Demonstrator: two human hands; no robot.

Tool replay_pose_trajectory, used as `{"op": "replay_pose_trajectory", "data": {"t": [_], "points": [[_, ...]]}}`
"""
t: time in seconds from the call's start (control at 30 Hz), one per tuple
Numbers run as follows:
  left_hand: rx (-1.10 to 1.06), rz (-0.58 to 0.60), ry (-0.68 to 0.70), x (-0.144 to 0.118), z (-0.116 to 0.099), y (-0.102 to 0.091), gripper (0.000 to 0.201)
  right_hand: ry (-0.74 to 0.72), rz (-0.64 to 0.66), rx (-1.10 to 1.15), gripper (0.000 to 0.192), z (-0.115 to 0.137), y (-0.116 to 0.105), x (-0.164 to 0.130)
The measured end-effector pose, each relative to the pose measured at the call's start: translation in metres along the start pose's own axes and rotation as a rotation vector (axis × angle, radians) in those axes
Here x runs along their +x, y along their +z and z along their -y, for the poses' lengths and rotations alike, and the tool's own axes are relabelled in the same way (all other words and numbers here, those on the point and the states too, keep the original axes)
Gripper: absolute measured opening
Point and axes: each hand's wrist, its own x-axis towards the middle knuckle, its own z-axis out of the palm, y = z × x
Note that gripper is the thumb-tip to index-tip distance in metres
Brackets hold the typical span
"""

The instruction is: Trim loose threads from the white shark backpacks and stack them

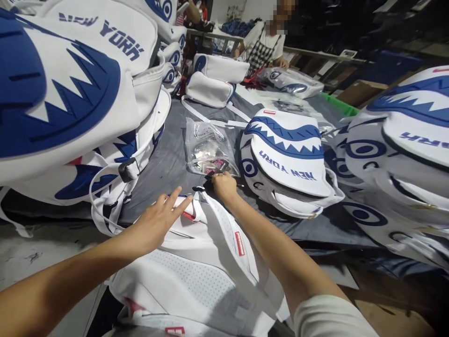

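Observation:
A white backpack (189,276) lies in front of me with its dotted back padding facing up. One shoulder strap (239,243) with a small red label runs up its right side. My left hand (159,222) rests over the pack's top edge, fingers stretched and spread apart. Farther forward, my right hand (224,186) is closed, at the near edge of a clear plastic bag (209,135). Small metallic and pink pieces lie inside that bag. Something dark shows beside the right fingers; what they grip is hidden.
White and blue shark-face backpacks pile up at left (80,103) and right (396,154). A single backpack (286,154) sits just right of the plastic bag. A co-worker in a checkered apron (261,49) stands across the dark-covered table (157,173).

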Motion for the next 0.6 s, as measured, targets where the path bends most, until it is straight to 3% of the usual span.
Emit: {"op": "replay_pose_trajectory", "data": {"t": [0.13, 0.37, 0.47, 0.6], "points": [[-0.007, -0.017, -0.009, -0.003, 0.0, -0.001, 0.11, -0.054, -0.04, -0.011, 0.023, -0.017, -0.008, -0.014], [-0.08, -0.023, -0.011, -0.011, -0.003, -0.009, 0.105, 0.042, -0.301, -0.074, 0.037, -0.032, -0.053, -0.041], [-0.069, -0.026, -0.026, -0.015, -0.006, -0.009, 0.106, -0.012, -0.31, -0.089, 0.038, -0.034, -0.054, -0.038], [-0.039, -0.036, -0.022, -0.014, -0.007, -0.006, 0.112, -0.092, -0.251, -0.08, 0.025, -0.022, -0.039, -0.006]]}}
